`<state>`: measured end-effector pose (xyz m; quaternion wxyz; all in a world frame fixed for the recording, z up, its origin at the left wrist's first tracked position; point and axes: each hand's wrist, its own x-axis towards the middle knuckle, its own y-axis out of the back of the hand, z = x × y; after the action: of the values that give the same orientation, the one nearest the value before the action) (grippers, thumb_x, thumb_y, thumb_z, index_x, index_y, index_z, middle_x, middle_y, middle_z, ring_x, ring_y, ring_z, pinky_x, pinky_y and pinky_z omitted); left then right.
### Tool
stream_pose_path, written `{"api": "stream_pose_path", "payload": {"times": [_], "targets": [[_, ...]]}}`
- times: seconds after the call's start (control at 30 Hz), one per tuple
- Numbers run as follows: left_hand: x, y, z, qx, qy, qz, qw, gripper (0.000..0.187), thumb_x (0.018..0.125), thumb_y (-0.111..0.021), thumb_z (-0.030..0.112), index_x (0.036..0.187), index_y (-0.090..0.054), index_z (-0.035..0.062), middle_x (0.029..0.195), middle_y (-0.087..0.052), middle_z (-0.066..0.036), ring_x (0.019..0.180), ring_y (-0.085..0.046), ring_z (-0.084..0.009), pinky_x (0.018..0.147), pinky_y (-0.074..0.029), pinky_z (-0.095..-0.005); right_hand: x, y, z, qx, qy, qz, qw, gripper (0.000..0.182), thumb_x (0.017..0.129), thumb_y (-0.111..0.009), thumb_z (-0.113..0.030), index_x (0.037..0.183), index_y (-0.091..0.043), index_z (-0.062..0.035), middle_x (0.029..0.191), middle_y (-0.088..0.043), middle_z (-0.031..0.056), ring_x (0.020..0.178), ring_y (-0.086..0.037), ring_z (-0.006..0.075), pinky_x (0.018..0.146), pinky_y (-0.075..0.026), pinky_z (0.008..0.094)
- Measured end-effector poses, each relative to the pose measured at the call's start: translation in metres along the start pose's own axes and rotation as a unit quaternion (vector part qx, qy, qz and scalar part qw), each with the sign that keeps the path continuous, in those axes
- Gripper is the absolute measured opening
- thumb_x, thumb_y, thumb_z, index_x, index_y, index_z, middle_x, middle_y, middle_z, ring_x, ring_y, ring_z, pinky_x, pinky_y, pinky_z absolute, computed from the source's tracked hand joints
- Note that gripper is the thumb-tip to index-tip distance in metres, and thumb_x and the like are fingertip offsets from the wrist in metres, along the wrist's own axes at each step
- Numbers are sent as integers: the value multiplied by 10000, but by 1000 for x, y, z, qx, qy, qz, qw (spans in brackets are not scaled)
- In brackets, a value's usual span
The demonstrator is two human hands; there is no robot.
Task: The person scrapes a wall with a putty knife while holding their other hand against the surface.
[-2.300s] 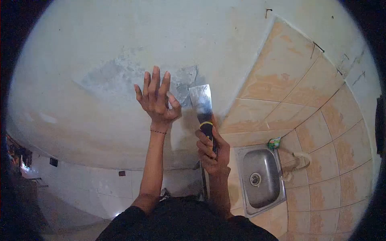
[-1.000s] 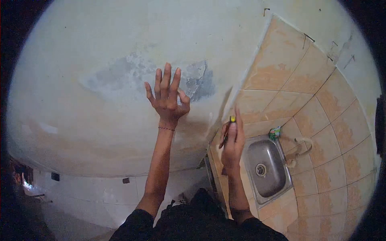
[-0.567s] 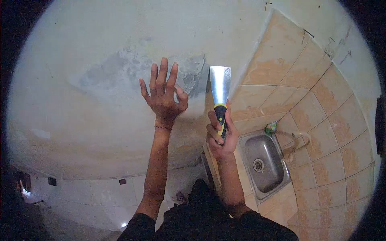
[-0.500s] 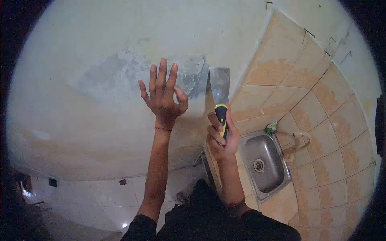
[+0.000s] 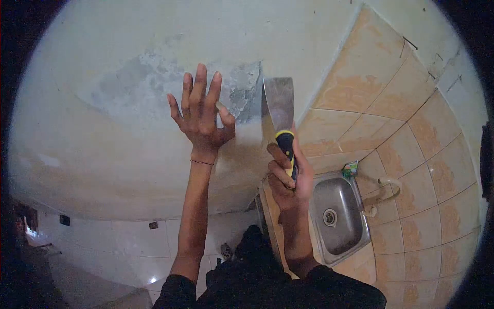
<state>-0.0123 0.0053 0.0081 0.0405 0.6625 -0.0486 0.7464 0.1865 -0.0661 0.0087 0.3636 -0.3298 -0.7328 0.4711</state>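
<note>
- The right hand (image 5: pixel 289 175) is wrapped tight around the black-and-yellow handle of a putty knife (image 5: pixel 280 121), fingers curled fully about the grip and thumb along its side.
- The putty knife stands nearly upright, its broad metal blade pointing up and lying against the wall (image 5: pixel 103 154), right at the edge where the paint meets the tiled wall (image 5: pixel 406 134).
- The blade's left edge sits just beside a grey patch (image 5: pixel 154 87) of bare, scraped plaster that spreads leftward across the pale paint.
- The left hand (image 5: pixel 200 116) is spread wide with all fingers extended and holds nothing; its palm faces the wall over the lower part of the grey patch. Whether the palm actually presses on the surface cannot be told.
- A thin bracelet (image 5: pixel 201 162) circles the left wrist.
- Below the right hand, a steel sink (image 5: pixel 337 216) is set into the tiled counter (image 5: pixel 411 257), with a tap (image 5: pixel 383 188) on its far side and a small green object (image 5: pixel 351 169) at its upper corner.
- Dark sleeves show at the bottom edge of the view.
</note>
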Motion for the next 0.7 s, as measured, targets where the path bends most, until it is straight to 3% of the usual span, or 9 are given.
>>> {"api": "stream_pose_path", "payload": {"times": [0.07,0.17,0.27,0.47,0.7], "targets": [[-1,-1,-1,-3,-2,3,1000,569,824,-455,222,1374,-601,214,1487,-530,-36,1425,-418,-238,1248,-80,-482,-1,-14,0,5,12,14,1000,361,1107,-328,-258,1449,-395,-166,778,-380,20,424,-326,37,269,-269,159],[-1,0,0,0,-2,-2,1000,600,795,-471,202,1383,-592,204,1495,-522,-34,1431,-411,-240,1249,-73,-481,-10,-11,3,17,-1,39,999,400,1109,-322,-259,1501,-358,-187,784,-378,16,424,-318,35,272,-272,162],[0,1,0,-10,-1,-3,1000,610,792,-468,199,1390,-584,204,1497,-519,-34,1431,-412,-239,1250,-71,-480,-5,-12,-4,37,-27,-6,999,490,1098,-365,-297,1577,-262,-290,787,-369,-1,454,-282,33,281,-246,146],[1,-1,2,-8,2,9,1000,578,820,-452,228,1379,-599,209,1499,-518,-29,1433,-409,-233,1250,-71,-480,-5,-12,-4,-30,-6,13,999,501,1094,-386,-319,1577,-261,-282,771,-375,-10,443,-289,31,280,-241,149],[1,1,0,0,1,-3,1000,561,847,-437,246,1383,-598,206,1503,-514,-31,1443,-395,-234,1249,-66,-484,-7,-19,1,6,-11,53,999,541,1075,-443,-343,1577,-252,-278,755,-375,-10,438,-301,32,276,-261,151]]}}
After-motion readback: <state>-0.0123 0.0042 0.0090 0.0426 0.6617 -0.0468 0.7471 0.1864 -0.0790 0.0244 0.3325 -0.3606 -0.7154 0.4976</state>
